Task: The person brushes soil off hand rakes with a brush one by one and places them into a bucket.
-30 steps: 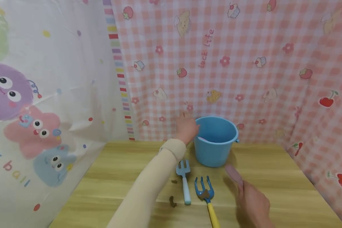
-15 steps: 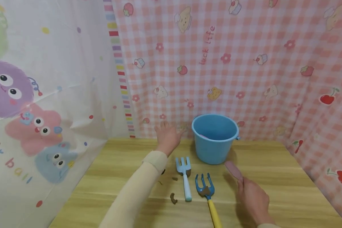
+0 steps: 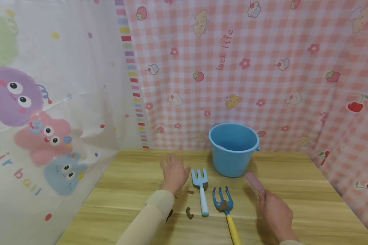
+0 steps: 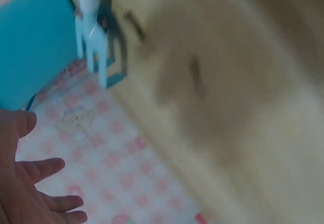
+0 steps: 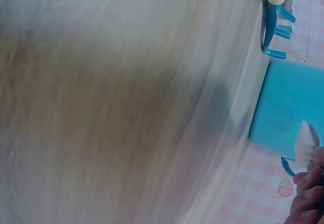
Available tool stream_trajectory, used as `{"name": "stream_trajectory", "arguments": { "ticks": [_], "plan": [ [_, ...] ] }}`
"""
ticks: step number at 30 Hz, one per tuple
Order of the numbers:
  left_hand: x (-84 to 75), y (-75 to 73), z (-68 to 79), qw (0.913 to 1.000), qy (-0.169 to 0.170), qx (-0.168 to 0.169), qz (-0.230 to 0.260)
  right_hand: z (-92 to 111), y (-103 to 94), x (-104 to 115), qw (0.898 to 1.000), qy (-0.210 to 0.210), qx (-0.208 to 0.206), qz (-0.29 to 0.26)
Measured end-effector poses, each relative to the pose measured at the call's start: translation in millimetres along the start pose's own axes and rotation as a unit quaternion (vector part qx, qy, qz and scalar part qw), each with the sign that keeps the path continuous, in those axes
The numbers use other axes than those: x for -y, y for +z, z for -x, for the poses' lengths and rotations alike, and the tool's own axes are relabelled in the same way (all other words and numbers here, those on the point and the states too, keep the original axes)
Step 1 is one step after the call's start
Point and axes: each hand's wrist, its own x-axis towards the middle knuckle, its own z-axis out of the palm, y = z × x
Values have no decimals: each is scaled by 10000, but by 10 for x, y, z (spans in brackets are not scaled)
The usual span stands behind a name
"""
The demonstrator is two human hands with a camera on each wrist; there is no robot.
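Firstly, at the bottom of the head view, a dark blue fork with a yellow handle [image 3: 231, 224] is laid on the wooden table [image 3: 306, 190], and a brown lump [image 3: 223, 205] is carried on its head. At the lower right, a pink tool [image 3: 255, 183] is grasped by the right hand [image 3: 277, 214]; of which kind it is cannot be told. At the lower centre, brown pieces [image 3: 189, 213] are scattered between the left sleeve [image 3: 151, 211] and a light blue fork [image 3: 203, 200]. Just left of this fork's tines, the left hand [image 3: 174, 173] is released, its fingers being spread. Farther, right of the centre, a blue bucket [image 3: 233, 163] is placed upright, and something pink [image 3: 221, 147] is partly seen inside. Behind, the upper part is filled by a pink checked cloth [image 3: 263, 51], beside which, at the left, a white printed cloth [image 3: 92, 102] is hung.
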Motion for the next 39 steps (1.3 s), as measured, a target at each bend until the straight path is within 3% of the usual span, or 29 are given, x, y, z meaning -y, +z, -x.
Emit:
{"name": "stream_trajectory", "arguments": {
  "ticks": [3, 7, 15, 23, 28, 32, 39],
  "plan": [
    [4, 105, 202, 9998, 1, -73, 190, -2, 8, 6, 10000, -27, -36, -1],
    [-44, 224, 407, 10000, 13, -20, -1, 1, 8, 23, 10000, -42, -15, 10],
    [-331, 372, 621, 9979, 19, 522, -372, -6, 42, 54, 10000, 5, -54, -20],
    [-523, 419, 675, 9962, 129, 508, -692, -16, 67, 98, 10000, 38, 35, -63],
    [-638, 431, 651, 9869, 184, 1116, -1154, -19, 75, 107, 10000, 37, 48, -65],
    [-692, 450, 619, 9825, 149, 1419, -1194, -14, 70, 104, 9999, 66, 79, -60],
    [-709, 509, 599, 9846, -54, 1343, -1122, 4, 62, 87, 9997, 142, 185, -94]
  ]
}}
